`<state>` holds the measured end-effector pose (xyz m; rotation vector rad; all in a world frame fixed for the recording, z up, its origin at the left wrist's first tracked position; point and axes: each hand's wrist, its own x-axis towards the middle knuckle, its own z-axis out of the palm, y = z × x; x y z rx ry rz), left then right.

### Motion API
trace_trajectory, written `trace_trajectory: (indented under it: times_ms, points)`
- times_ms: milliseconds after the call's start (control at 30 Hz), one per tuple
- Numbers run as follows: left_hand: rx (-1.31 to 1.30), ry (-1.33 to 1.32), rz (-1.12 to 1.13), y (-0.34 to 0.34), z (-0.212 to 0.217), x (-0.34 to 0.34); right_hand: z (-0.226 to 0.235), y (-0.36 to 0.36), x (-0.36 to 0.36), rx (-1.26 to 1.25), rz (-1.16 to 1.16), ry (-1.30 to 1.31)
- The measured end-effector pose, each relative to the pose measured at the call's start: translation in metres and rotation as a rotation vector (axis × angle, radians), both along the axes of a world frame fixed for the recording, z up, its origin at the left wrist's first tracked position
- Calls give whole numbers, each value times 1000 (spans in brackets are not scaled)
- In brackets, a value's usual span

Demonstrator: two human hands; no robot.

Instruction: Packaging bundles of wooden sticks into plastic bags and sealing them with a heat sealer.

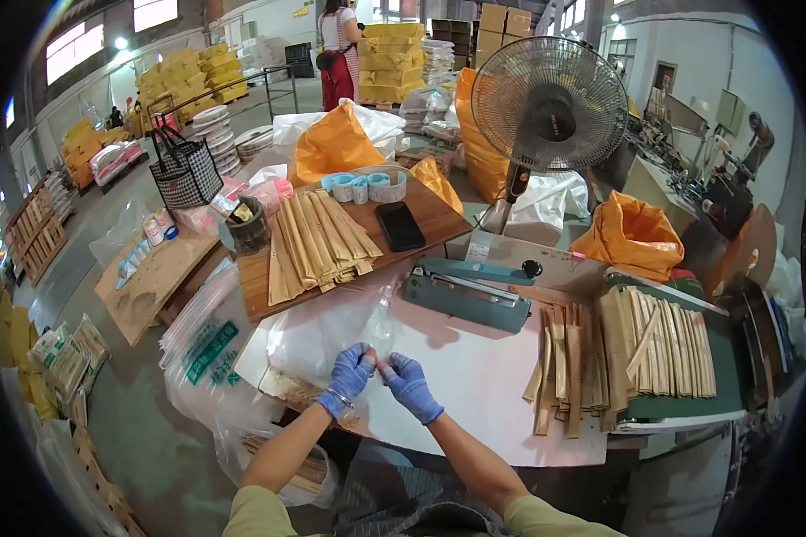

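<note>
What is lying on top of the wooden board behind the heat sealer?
On the wooden board lie a fanned pile of paper-wrapped sticks, a dark phone and tape rolls. The board surface beneath them is hidden.

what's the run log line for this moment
left hand: on clear bag | right hand: on clear bag | sealer: behind, untouched

I had two blue-gloved hands at work, my left hand [351,371] and my right hand [409,383], with one clear plastic bag [378,327] between my fingers. On the counter [475,376] stood one teal impulse heat sealer [466,294], one black flat phone [400,225] and one dark round cup [247,227]. One grey standing fan [549,104] rose behind it. The tan paper-wrapped sticks lay in three heaps, too many to count. Three orange plastic sacks showed, and one black-and-white checked tote bag [184,170].
</note>
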<state>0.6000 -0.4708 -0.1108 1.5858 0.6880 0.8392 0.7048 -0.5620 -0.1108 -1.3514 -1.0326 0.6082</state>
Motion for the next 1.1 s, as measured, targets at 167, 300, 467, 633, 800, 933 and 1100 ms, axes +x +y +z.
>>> trace_trajectory:
  times_ms: [167,300,467,633,800,933,1100]
  points:
    - [296,117,317,18,17,-18,-28,-10,27,9,-247,-324]
    - [1060,360,117,-21,44,-16,-10,-11,9,1,-253,-441]
    - [869,424,221,-6,17,-22,7,-21,-35,54,-125,-463]
    - [785,250,158,-22,50,-30,-3,-18,-15,-69,-199,-531]
    - [860,677,112,-13,31,-28,14,-19,-38,93,-37,-431]
    - [697,798,275,34,8,-33,-3,-26,-32,-22,-136,-567]
    - [607,857,79,40,-18,-33,13,1,-17,-87,-437,-737]
